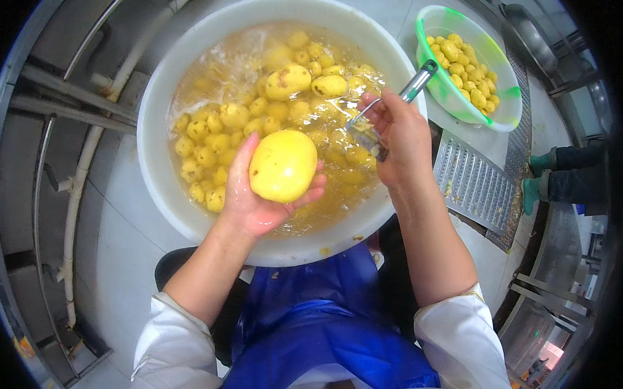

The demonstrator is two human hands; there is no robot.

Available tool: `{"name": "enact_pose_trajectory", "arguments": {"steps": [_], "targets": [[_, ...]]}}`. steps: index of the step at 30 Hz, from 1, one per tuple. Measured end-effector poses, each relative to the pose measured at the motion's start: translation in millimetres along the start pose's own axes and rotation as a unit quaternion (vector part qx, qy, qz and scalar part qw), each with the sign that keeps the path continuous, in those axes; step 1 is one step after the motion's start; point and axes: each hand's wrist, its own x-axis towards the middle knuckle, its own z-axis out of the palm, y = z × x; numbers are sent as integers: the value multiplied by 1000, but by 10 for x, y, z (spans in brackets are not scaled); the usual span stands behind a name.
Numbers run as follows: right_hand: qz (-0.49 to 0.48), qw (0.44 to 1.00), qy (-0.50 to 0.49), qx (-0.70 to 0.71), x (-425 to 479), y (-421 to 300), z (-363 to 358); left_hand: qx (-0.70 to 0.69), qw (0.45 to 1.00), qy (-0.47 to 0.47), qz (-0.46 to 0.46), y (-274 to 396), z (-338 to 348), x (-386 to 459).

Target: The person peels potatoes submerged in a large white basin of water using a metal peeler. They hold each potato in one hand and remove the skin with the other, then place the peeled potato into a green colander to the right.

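Note:
A peeled yellow potato (283, 166) with a few small dark spots rests in my left hand (255, 191), palm up, fingers curled around its sides. My right hand (404, 134) grips a metal peeler (419, 81); its handle points up and to the right, and part of its blade end is hidden by the fingers. Both hands are above a large round white plastic tub (159, 184) filled with cloudy water. Many yellow potatoes (234, 116) lie in the tub, some under the surface. Two larger ones (288, 82) stick out near the middle, one with brown patches.
At the upper right a green and white plastic basin (511, 92) holds many potatoes (464, 68). A perforated metal drain grate (475, 181) lies below it. Another person's green boots (535, 189) stand at the right. Pipes (77, 187) and metal rails run along the left.

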Motion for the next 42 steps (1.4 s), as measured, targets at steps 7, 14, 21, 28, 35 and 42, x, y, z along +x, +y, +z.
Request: {"name": "enact_pose_trajectory", "arguments": {"steps": [7, 14, 21, 28, 35, 42], "targets": [[70, 991, -108, 33, -164, 47, 138, 66, 996, 35, 46, 43, -8, -28], [137, 950, -180, 216, -404, 109, 216, 74, 980, 92, 159, -89, -7, 59], [62, 986, -134, 79, -327, 155, 258, 765, 499, 91, 397, -227, 144, 56], [24, 988, -146, 34, -385, 35, 263, 741, 584, 66, 325, -33, 151, 8], [-29, 993, -116, 1, -442, 35, 311, 586, 726, 73, 353, -202, 168, 26], [-114, 993, 29, 26, 39, 35, 226, 654, 684, 73, 314, -391, 142, -31]]}}
